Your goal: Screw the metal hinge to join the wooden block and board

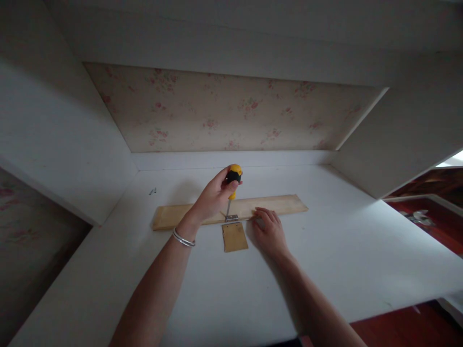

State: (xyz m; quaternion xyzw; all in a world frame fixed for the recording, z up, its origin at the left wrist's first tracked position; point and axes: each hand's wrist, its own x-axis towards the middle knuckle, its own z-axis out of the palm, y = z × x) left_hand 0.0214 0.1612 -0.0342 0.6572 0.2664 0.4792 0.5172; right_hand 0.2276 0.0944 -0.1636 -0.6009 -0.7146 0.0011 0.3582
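Screwdriver (232,188): I hold it upright in my left hand, its yellow-and-black handle at the top and its thin metal shaft pointing straight down onto the hinge.
Left hand (213,197): my fingers are curled shut around the handle, thumb pressed against its black grip; a silver bangle (183,238) sits on my wrist.
Hinge (231,218): a small metal piece lying where the long board meets the short one; the screwdriver tip rests on it. I cannot tell whether a screw is under the tip.
Long wooden board (282,205): a pale strip lying flat across the white table, running left to right, partly hidden behind my left hand.
Small wooden piece (235,236): a darker, roughly square plate just on the near side of the long board, joined to it at the hinge.
Right hand (269,231): laid flat and open, palm down, gripping nothing; my fingertips (259,214) press on the near edge of the long board just right of the hinge.
White table (343,250): the surface bearing both boards, enclosed by white side panels.
Screws (153,191): a few small dark ones lying loose near the far left corner, well apart from the boards.
Back wall (224,113): faded floral paper behind the table.
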